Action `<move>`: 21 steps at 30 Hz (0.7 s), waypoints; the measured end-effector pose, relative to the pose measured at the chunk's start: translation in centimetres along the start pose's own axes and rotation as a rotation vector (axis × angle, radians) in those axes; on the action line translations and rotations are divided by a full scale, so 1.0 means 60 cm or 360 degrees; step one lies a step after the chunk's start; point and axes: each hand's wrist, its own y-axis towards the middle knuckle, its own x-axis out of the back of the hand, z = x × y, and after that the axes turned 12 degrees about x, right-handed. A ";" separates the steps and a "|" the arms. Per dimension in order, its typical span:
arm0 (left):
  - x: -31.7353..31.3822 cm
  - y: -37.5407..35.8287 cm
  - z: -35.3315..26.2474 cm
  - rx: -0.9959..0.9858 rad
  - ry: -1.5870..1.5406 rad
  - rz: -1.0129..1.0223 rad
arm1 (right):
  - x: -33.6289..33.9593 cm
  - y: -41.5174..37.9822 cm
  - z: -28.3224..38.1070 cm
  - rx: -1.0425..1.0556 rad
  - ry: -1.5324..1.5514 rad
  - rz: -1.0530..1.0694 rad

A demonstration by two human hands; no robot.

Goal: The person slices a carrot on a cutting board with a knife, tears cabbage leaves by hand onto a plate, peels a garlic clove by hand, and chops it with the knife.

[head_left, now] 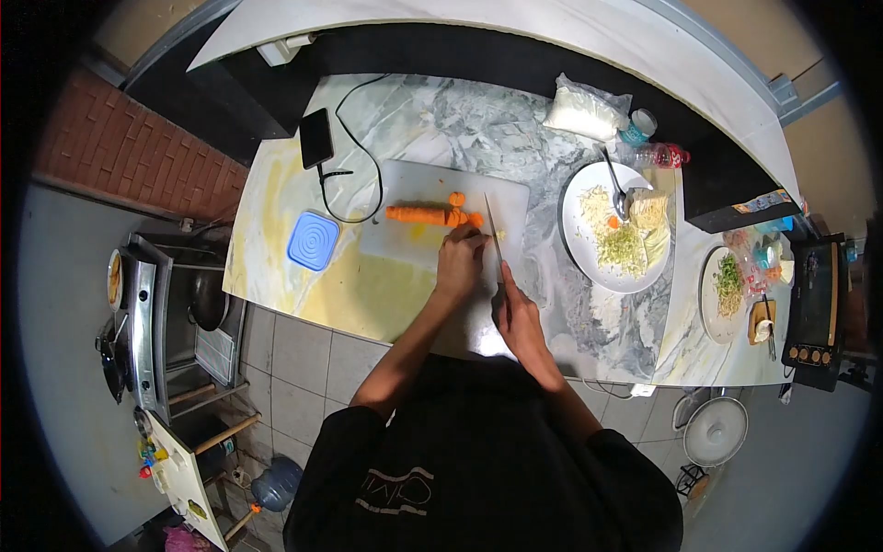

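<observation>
Your left hand (460, 262): fingers curled narrow, tips pressed down on the cut end of the carrot (425, 215), holding it to the cutting board (441, 216). The carrot lies lengthwise, stretching away from your fingertips toward your left.

Your right hand (517, 317): fingers wrapped closed around the handle of the knife (495, 235). The blade runs forward from your grip, passing just beside your left fingertips, its edge at the carrot's cut end.

Carrot slice (456, 198): a round piece, lying on the board just beyond your left fingertips, apart from the main carrot.

Cutting board: white, under both hands, resting on the marble counter (432, 115).

Blue lid (313, 241): square, on the counter well to the left of your left fingers, off the board.

Phone (315, 137): dark, with a black cable (354, 189) looping from it, beyond the board and left of your fingers.

White plate (579, 189): well to the right of your right-hand fingers, carrying shredded vegetables and a spoon (614, 184).

Second plate (710, 294): farther right again, holding chopped greens.

Plastic bag (586, 110): filled with something white, at the far edge of the counter beyond the white plate.
</observation>
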 end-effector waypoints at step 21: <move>0.006 -0.005 -0.006 0.0052 0.0086 0.0036 | -0.002 -0.001 -0.014 0.0017 -0.0188 0.0060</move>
